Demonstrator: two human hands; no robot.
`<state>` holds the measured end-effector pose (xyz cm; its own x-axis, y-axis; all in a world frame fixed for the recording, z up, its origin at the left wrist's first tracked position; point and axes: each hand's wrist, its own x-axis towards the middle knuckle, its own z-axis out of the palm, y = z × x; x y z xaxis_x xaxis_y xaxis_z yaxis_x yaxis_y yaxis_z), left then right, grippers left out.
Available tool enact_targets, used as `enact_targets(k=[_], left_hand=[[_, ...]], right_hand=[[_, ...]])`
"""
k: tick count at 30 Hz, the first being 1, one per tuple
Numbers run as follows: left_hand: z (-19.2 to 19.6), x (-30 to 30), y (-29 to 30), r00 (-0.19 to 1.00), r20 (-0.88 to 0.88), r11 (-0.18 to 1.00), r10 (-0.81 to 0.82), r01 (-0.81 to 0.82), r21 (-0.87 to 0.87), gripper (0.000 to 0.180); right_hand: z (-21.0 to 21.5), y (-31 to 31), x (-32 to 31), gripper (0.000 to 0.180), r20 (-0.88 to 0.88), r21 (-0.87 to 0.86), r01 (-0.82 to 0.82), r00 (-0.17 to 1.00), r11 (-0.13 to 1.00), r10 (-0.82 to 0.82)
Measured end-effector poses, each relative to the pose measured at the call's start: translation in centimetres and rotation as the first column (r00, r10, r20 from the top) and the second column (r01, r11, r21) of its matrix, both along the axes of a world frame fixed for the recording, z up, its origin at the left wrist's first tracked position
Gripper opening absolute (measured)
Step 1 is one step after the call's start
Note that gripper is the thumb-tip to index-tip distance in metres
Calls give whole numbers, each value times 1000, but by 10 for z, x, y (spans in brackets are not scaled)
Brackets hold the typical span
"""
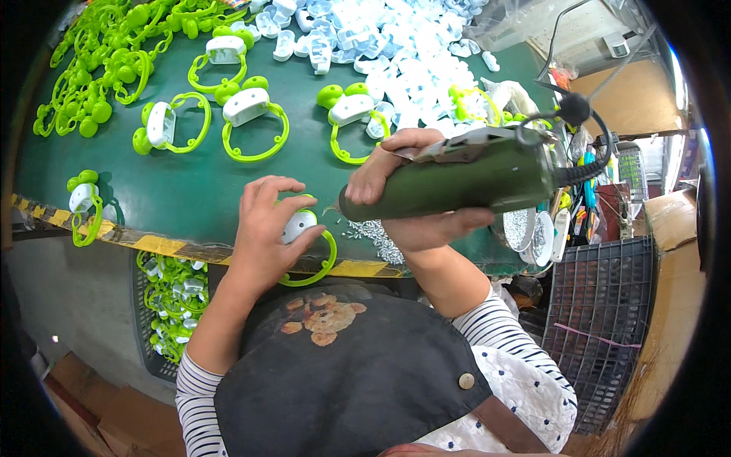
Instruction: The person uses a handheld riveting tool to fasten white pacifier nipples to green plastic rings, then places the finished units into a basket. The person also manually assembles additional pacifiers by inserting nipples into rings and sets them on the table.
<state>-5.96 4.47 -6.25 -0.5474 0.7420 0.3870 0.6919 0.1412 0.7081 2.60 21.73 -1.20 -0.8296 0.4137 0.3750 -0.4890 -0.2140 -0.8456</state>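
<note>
My left hand [266, 221] presses down on a white-and-lime plastic toy piece [304, 244], a white oval body on a green ring, at the near edge of the green table [190, 190]. My right hand [415, 206] grips a dark green electric screwdriver [464, 179] held nearly level. Its tip points left toward the white body under my left fingers. A black cable [582, 171] runs off the tool's rear end.
Several finished ring pieces [247, 114] lie across the table. Behind them are a heap of white shells [396, 46] and a tangle of green parts [99, 68]. Small screws [377, 232] lie by the tool. A basket of pieces [171, 293] sits below the edge. A dark crate [601, 305] stands at right.
</note>
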Motion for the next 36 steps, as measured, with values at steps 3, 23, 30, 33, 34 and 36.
enact_targets(k=[3,23,30,33,34,36], left_hand=[[-1,-2,-1,999,-48,1000,12,-12,7,25],[-17,3,-4,983,-170,975,70,-104,-195,63],[-20,2,-3,971,-227,979,77,-117,-167,57],[-29,3,-2,990,-111,976,90,-110,-190,52],[-30,3,-3,990,-120,971,75,-100,-217,51],[-24,4,-4,983,-179,967,53,-95,-236,47]], right_hand=[[8,-4,-4,116,-132,-31,-108,986,994,103],[17,-9,-8,119,133,235,-172,981,957,144],[7,-20,-11,93,262,226,-221,952,949,160],[5,-15,-32,50,61,459,-213,976,862,208],[3,-16,-35,36,-34,510,-176,974,842,224],[1,-12,-35,29,75,543,-249,966,802,249]])
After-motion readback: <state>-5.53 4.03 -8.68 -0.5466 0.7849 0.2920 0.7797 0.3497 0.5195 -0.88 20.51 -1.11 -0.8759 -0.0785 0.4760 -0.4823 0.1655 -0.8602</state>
